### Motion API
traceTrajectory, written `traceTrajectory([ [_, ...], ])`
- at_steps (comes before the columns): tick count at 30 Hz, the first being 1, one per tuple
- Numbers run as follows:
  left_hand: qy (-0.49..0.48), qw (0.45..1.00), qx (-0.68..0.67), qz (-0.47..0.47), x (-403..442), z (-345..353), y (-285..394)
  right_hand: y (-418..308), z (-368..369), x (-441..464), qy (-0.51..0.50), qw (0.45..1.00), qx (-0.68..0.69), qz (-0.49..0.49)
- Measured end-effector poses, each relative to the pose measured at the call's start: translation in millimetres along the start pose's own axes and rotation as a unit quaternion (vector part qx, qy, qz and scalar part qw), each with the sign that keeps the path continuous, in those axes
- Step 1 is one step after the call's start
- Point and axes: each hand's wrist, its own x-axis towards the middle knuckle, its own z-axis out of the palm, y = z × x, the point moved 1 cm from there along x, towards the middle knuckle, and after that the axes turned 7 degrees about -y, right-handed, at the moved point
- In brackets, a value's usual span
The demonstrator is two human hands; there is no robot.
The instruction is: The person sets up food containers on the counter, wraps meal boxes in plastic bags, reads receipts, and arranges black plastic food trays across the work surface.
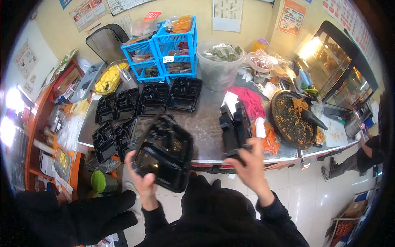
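Note:
A black compartment tray point(165, 144) is tilted up above the near edge of the counter, its inside turned partly towards me. My left hand point(144, 183) grips its lower left side, thumb and fingers at the rim. My right hand point(252, 164) is closed at the near end of a stack of similar black trays point(236, 127) standing on edge. More black trays lie in two rows on the counter, such as one at the back point(184, 94) and one at the front left point(105, 142). The held tray partly hides a clear lid or tray behind it.
Blue baskets point(175, 39) with packets and a leaf-filled bucket point(220, 70) stand at the back. A yellow-food tray point(111, 78) lies left. Right are a pink cloth point(249, 101) and a stone mortar point(284, 123) with pestle. Other people stand at both sides.

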Motion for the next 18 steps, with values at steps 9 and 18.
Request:
traceTrajectory([
  [9, 0.106, 0.991, -0.006, 0.075, 24, -74, 19, 34, 193, 2, -0.188, 0.957, -0.156, -0.157],
  [18, 0.106, 0.991, -0.063, 0.047, 56, -109, 13, 57, 91, 78, -0.084, 0.98, -0.18, -0.008],
])
